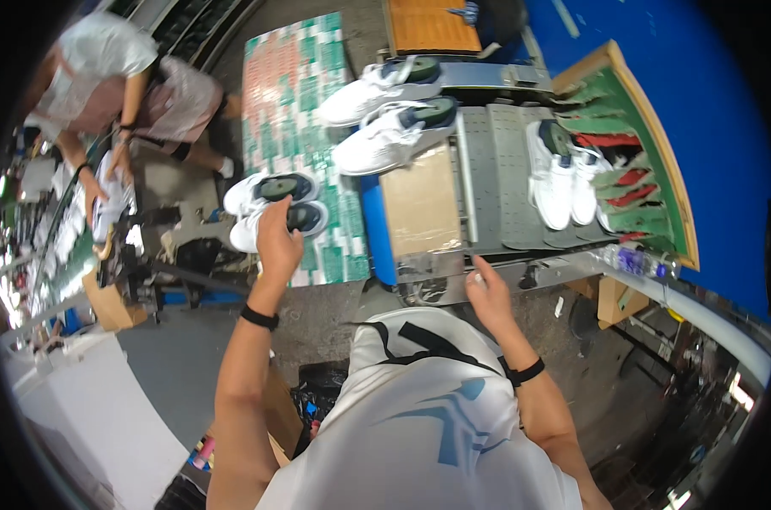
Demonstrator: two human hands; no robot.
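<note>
My left hand [279, 245] reaches over a pair of white sneakers [248, 231] with dark insides, its fingers closed at the near shoe. The pair lies on a green, white and orange patterned board [296, 81], toes to the left. Nothing shows in my right hand [489, 296], held near the front edge of the conveyor; its index finger is stretched out and the others are loosely bent. Another pair of white sneakers [384, 140] rests between the board and the conveyor, above a brown cardboard piece [421, 204].
On the grey slatted conveyor [511, 178] stands one more white pair [555, 191], beside a wood-framed opening [657, 144] hung with green and red strips. A clear bottle [644, 261] lies at the conveyor's near rail. At left, a co-worker [118, 93] handles a shoe.
</note>
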